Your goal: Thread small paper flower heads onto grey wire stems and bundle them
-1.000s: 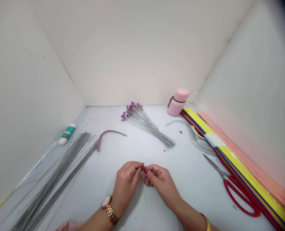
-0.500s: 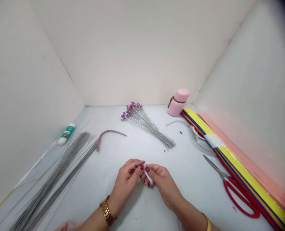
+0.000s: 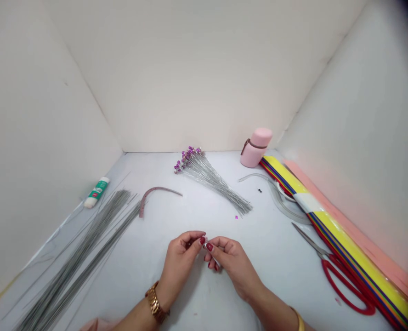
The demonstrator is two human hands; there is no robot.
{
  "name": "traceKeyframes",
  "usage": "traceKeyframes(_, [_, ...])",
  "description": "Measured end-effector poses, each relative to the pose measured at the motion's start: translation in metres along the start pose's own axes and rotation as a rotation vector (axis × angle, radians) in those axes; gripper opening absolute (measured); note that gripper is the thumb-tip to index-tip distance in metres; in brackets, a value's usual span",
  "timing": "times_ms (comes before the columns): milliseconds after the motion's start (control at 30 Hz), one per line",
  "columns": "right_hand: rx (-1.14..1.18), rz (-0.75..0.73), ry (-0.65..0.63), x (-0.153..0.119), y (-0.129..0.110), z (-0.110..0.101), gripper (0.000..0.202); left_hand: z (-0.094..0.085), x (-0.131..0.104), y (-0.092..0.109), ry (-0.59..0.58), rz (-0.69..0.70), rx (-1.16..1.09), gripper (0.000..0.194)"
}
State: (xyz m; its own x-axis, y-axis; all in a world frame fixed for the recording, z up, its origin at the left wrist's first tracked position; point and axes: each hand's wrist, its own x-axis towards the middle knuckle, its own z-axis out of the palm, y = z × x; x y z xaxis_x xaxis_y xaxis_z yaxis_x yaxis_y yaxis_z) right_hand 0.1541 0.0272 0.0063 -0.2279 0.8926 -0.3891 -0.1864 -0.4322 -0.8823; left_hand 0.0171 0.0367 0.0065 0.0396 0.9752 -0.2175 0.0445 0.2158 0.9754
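My left hand (image 3: 184,253) and my right hand (image 3: 229,257) meet at the front middle of the table, thumbs and fingertips pinched together. Between them is a small whitish strip (image 3: 206,242), mostly hidden by the fingers, and both hands grip it. Beyond the hands lies a fan of silver wire stems (image 3: 219,184) with purple shiny tips (image 3: 189,157) at its far left end. A tiny purple piece (image 3: 236,217) rests near the stems' lower end.
Loose grey wires (image 3: 87,248) and a glue stick (image 3: 97,192) lie left. A curved pinkish strip (image 3: 152,189) is nearer the middle. On the right are a pink bottle (image 3: 255,149), a clear curved strip (image 3: 285,207), red-handled scissors (image 3: 342,280), coloured strips (image 3: 355,243) and salmon sheets (image 3: 348,225).
The right thumb and fingers have shifted slightly on the white strip, which now shows much less between the hands. Both hands stay together.
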Motion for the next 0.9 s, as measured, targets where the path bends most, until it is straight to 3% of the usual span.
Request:
traceKeyframes(267, [0.062, 0.002, 0.004, -0.003, -0.001, 0.005, 0.026, 0.002, -0.006, -0.003, 0.079, 0.151, 0.131, 0.014])
traceKeyframes(467, [0.121, -0.022, 0.024, -0.003, 0.0, 0.004, 0.026, -0.004, -0.008, -0.004, -0.01, 0.434, 0.292, 0.018])
traceKeyframes(533, [0.132, -0.039, 0.034, -0.001, 0.0, 0.003, 0.025, -0.005, -0.008, -0.004, -0.054, 0.472, 0.328, 0.02])
traceKeyframes(600, [0.135, -0.056, 0.043, -0.001, 0.0, 0.002, 0.024, -0.003, -0.008, -0.002, -0.077, 0.406, 0.263, 0.019])
traceKeyframes(767, [0.085, -0.072, 0.048, 0.0, 0.002, 0.002, 0.021, 0.005, -0.008, 0.005, -0.124, 0.043, -0.185, 0.022])
traceKeyframes(900, [0.002, -0.096, 0.058, -0.001, 0.004, 0.002, 0.022, 0.008, -0.008, 0.009, -0.109, -0.018, -0.269, 0.016])
